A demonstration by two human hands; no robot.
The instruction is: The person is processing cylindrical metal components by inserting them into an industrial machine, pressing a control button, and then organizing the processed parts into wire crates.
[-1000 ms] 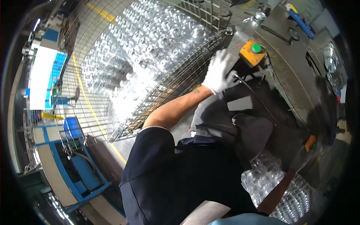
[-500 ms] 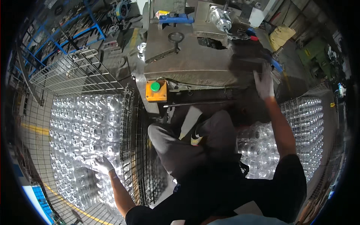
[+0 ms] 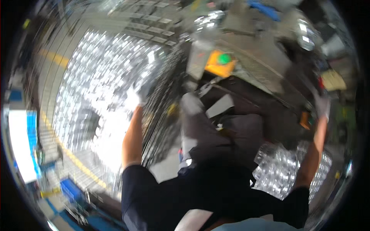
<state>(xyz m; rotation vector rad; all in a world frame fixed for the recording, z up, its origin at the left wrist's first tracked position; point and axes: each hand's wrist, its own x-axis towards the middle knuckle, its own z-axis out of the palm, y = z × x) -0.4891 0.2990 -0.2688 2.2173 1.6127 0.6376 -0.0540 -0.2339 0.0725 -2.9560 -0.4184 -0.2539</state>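
My left hand [image 3: 135, 98], in a white glove, is over the shiny silver metal parts [image 3: 96, 69] stacked in the wire basket on the left. Blur and glare smear its fingers, so its grip and any part in it cannot be made out. On the far right, my gloved right hand [image 3: 323, 106] is beside the right end of the machine bed [image 3: 252, 57], its blurred fingers stretched out and nothing visible in them. A shiny round metal piece [image 3: 306, 36] sits on the machine above that hand.
An orange box with a green button [image 3: 223, 59] is mounted at the machine's front, above my knees. More silver parts [image 3: 279, 169] are stacked at my lower right. The left basket's wire side [image 3: 162, 84] stands beside my leg. A yellow cloth-like item [image 3: 333, 80] lies at far right.
The whole view has swung round toward the left and is blurred. My left hand has moved forward over the basket, nearer its machine side. My right arm remains stretched out toward the machine.
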